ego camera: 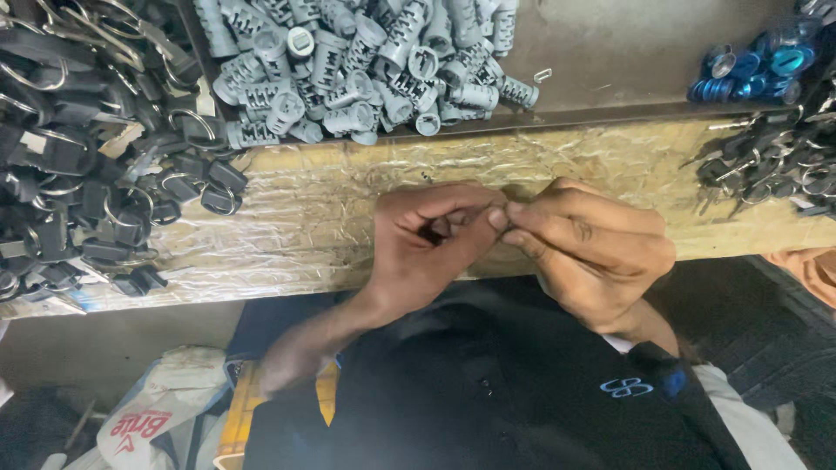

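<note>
Workbench edge first: a worn wooden ledge wrapped in crinkled clear plastic film runs across my view, and behind it sits a shallow grey metal tray. Heaped in the tray's left half is a pile of grey slotted metal lock cylinders, and at its far right corner a small cluster of shiny blue round caps. Left of the ledge I see a big heap of black plastic key heads on wire rings, and on the right a smaller heap of dark keys. Both hands meet over the middle of the ledge, fingertips touching. My left hand is curled closed, thumb and forefinger pinched at the meeting point; my right hand is pinched the same way against it. Something tiny is gripped between the fingertips, right at the pinch above the ledge's near edge, but it is too small and hidden by the fingers for me to tell what. Below the hands I see a black shirt with a small blue emblem, and at lower left a crumpled white plastic bag with red print.
</note>
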`<state>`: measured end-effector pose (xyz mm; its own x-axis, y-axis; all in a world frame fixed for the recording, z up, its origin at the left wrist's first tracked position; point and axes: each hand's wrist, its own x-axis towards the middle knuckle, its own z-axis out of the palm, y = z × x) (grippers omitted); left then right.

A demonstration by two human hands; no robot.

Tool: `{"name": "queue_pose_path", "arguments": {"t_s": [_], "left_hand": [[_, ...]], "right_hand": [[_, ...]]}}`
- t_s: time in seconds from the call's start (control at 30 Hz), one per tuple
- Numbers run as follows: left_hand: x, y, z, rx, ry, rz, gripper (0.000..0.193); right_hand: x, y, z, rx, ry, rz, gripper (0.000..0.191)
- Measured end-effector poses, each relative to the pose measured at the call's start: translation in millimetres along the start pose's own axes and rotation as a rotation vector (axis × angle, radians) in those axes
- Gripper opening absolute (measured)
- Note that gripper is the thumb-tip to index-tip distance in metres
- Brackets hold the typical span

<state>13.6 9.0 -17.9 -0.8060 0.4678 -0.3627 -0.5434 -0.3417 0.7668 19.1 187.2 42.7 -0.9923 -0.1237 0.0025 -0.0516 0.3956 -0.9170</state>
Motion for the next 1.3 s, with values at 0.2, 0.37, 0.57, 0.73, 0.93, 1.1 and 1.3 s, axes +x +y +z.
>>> {"name": "queue_pose_path", "arguments": {"t_s": [0.2, 0.37, 0.57, 0.73, 0.93, 1.1, 1.3], "left_hand": [[2.2, -1.3, -4.6, 0.066, 0.029, 0.062, 0.014], [5.0, 1.1, -12.1, -0.17, -0.06, -0.104, 0.01], [-2.8, 2.1, -8.6, 0.014, 0.018, 0.125, 0.007], [-5.3, 4.0, -1.5, -0.116, 0.07, 0.068, 0.01], [-9.6, 9.8, 2.4, -0.274, 0.063, 0.003, 0.012], [-5.4, 8.5, 7.1, -0.299, -0.023, 0.055, 0.014], [-2.2, 11.2, 5.2, -0.354, -0.107, -0.054, 0.014]], "right_hand": [[0.0, 10.2, -3.9, -0.101, -0.033, -0.146, 0.027], [6.9, 13.4, -7.7, -0.089, -0.079, -0.06, 0.023], [46.7, 24.1, -36.4, -0.187, -0.019, 0.097, 0.008], [65.0, 27.9, -44.4, -0.634, -0.234, -0.076, 0.021], [54.7, 20.0, -60.4, -1.031, -0.061, -0.043, 0.019], [28.1, 24.4, -52.8, -0.297, -0.049, 0.061, 0.021], [-14.8, 40.6, -17.4, 0.725, 0.073, 0.328, 0.017]]}}
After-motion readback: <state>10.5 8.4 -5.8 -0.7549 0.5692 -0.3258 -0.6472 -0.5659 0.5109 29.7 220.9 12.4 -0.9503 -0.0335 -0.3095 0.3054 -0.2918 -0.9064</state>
